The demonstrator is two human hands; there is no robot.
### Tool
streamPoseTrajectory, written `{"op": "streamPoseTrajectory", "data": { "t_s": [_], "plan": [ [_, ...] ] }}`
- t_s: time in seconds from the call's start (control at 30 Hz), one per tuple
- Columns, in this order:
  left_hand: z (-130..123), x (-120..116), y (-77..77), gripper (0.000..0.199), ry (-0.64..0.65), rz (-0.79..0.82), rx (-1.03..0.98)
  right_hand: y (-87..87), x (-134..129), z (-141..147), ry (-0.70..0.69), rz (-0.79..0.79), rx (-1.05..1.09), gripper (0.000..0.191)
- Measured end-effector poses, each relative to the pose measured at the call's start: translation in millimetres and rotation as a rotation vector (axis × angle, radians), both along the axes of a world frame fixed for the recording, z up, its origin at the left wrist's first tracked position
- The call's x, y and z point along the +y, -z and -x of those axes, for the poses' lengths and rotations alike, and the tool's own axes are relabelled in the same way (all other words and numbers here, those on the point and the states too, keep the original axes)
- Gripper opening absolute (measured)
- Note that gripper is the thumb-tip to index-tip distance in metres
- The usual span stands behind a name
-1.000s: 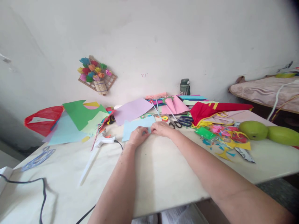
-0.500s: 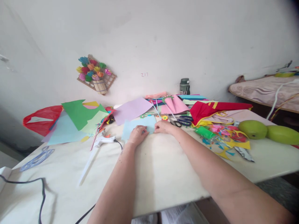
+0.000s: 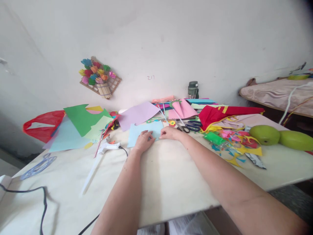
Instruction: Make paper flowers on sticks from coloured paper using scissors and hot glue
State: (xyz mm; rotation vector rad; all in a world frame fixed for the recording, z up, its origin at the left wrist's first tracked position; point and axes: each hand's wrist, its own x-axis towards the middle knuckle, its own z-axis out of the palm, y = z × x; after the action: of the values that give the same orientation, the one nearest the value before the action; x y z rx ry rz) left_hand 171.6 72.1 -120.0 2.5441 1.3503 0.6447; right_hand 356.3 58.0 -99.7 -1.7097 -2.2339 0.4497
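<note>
A light blue sheet of paper (image 3: pixel 133 133) lies on the table between and beneath my hands. My left hand (image 3: pixel 144 140) rests on it palm down, its fingers lying flat over the near part. At the sheet's near right edge, my right hand (image 3: pixel 168 133) is closed in a pinch on the paper; the fingertips partly hide the spot. Just beyond my right hand are scissors (image 3: pixel 184 128) and a small yellow paper flower (image 3: pixel 172 123). A lilac sheet (image 3: pixel 137 116) lies behind the blue one.
A white glue gun (image 3: pixel 109 148) with a glue stick and cord lies left of my forearm. Coloured sheets (image 3: pixel 80 119) are piled farther left. On the right are a red cloth (image 3: pixel 220 115), paper scraps, a green tube (image 3: pixel 215 139) and green fruits (image 3: pixel 264 135). A bottle (image 3: pixel 193 89) stands behind.
My right hand has shifted slightly left and nearer to me along the blue paper's edge. My left hand stays on the sheet, almost unmoved.
</note>
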Motion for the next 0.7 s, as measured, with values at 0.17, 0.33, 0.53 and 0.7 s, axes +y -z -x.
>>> {"op": "streamPoseTrajectory", "data": {
  "t_s": [0.17,0.33,0.53,0.7],
  "plan": [
    [0.7,2.3,2.4,0.012,0.001,0.012,0.004,4.6,2.6,5.4,0.002,-0.041,0.059,0.021],
    [1.6,4.8,5.6,0.012,0.018,0.033,-0.018,12.0,7.4,8.3,0.013,-0.025,0.131,0.022],
    [1.3,6.1,7.3,0.013,-0.005,0.070,-0.006,10.5,7.0,10.0,0.051,0.011,0.078,0.023],
    [0.8,4.6,5.4,0.016,-0.019,0.094,0.016,4.8,3.5,11.5,0.066,0.007,-0.014,0.026]
  ]
}}
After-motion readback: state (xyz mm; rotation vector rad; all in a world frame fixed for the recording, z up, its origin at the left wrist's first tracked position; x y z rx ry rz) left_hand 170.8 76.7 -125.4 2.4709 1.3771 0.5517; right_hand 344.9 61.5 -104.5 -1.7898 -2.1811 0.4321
